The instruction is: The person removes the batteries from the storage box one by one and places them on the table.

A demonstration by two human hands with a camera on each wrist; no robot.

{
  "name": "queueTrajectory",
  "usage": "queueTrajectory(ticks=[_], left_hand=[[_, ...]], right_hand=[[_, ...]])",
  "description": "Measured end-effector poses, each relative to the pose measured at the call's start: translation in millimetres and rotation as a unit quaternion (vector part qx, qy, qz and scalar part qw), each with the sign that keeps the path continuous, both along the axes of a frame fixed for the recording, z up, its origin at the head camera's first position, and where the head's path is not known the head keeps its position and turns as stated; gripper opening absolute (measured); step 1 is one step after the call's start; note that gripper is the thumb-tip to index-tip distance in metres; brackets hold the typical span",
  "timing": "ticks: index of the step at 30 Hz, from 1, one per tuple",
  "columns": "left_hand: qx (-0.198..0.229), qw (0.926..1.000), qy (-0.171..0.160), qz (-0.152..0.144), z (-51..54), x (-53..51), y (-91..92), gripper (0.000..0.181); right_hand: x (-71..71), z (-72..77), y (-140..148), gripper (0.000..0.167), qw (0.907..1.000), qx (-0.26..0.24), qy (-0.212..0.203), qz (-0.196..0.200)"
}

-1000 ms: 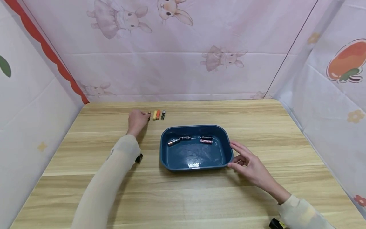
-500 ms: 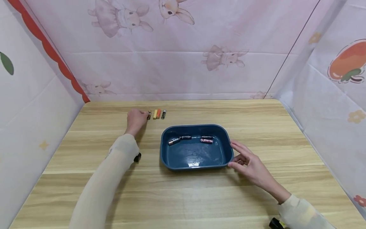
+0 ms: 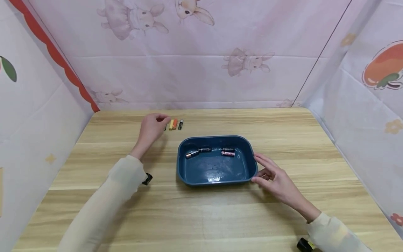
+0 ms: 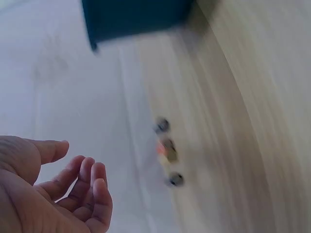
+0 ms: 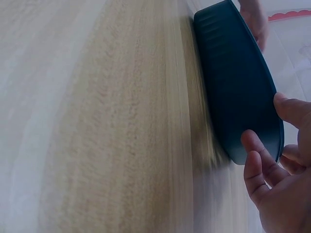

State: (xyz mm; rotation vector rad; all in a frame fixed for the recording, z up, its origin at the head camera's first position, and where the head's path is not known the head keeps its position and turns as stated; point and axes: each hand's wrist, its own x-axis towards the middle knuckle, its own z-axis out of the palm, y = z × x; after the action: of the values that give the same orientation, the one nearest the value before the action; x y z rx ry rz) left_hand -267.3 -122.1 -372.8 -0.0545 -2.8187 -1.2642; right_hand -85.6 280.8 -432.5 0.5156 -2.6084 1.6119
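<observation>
My left hand (image 3: pixel 151 126) hovers over the far left of the table, thumb and fingers apart and holding nothing. Beneath its fingertips lies a dark battery (image 3: pixel 165 127), partly hidden in the head view. Next to it are a yellow battery (image 3: pixel 171 125), an orange battery (image 3: pixel 175 124) and a black battery (image 3: pixel 181 124) with a silver end. These look blurred in the left wrist view. My right hand (image 3: pixel 277 182) rests against the right end of a dark blue plastic bin (image 3: pixel 217 183), thumb at the near corner, fingers along the outer wall. Several batteries (image 3: pixel 228 153) lie inside the bin.
The wood-grain table (image 3: pixel 201 217) reaches back to a pink rabbit-print curtain (image 3: pixel 189 80). Printed white sheets (image 3: pixel 355 115) hang on both sides. Black straps show at both sleeve cuffs.
My left hand was pinching the leftmost dark battery; it has let go and lifted slightly, moving right, with that battery left on the table. My right hand and the bin stay put.
</observation>
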Motion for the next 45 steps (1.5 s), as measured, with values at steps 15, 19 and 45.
queueTrajectory(ticks=[15, 19, 45], left_hand=[[-0.007, 0.9916, -0.011, -0.128, 13.2, 69.4, 69.0, 0.030], [-0.037, 0.9883, -0.036, -0.143, 5.4, 72.7, 75.6, 0.033], [-0.275, 0.9404, -0.054, -0.193, -24.5, 64.7, 101.7, 0.019]], right_hand=[[0.7, 0.5, -0.3, 0.065, 1.0000, 0.003, -0.004, 0.000], [0.5, 0.5, -0.6, 0.065, 1.0000, 0.005, -0.002, 0.000], [-2.4, -1.6, -0.5, 0.065, 1.0000, 0.002, -0.003, -0.002]])
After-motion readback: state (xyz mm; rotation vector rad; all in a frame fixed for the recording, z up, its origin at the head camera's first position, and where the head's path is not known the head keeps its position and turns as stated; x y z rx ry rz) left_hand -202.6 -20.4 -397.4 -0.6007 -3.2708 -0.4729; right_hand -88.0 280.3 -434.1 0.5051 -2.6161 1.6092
